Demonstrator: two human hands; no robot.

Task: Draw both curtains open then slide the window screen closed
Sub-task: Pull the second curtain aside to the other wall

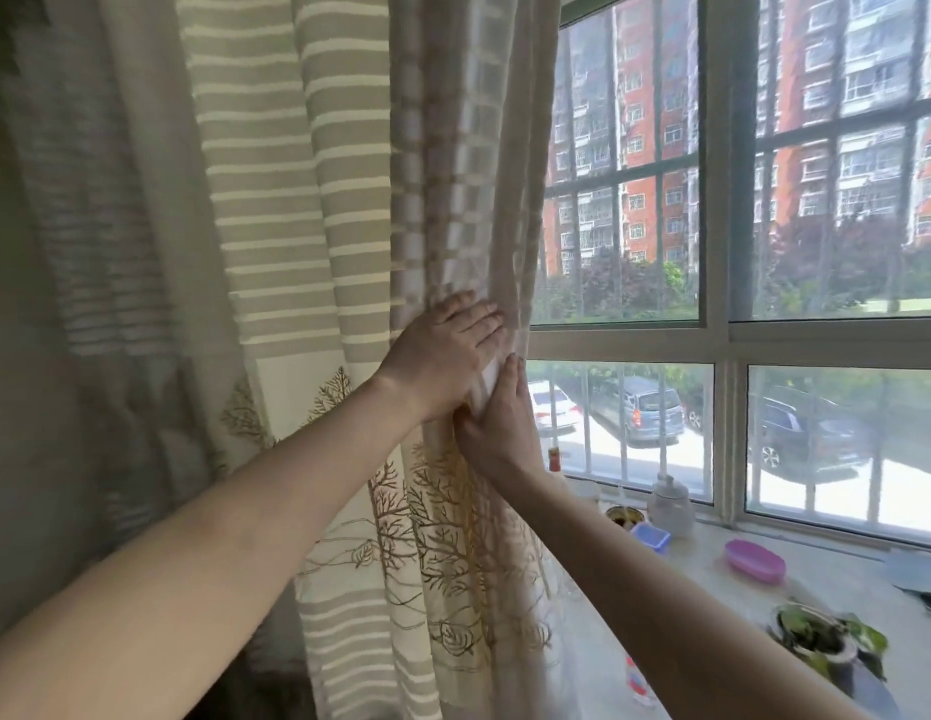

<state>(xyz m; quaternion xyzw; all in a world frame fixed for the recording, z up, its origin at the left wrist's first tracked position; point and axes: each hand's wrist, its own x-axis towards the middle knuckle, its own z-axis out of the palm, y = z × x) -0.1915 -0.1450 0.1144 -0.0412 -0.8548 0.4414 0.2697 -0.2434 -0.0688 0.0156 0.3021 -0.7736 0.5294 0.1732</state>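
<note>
Room by a big window (712, 335) w/ a pale windowsill (837, 579) at right, carrying a pink box (754, 561), potted plant (816, 636) & white bottle (671, 504). The striped curtain (297, 226) hangs bunched left of the glass, folds running top to bottom. The left hand (442, 350) lies flat, fingers straight, on its edge. The right hand (497, 423) sits just below, fingers up, touching the fabric; can't tell if it grips.

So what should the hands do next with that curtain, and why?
Probably push the curtain further left: the left hand lies flat on it, the right hand holds its edge, and its folds cover the left of the window.
</note>
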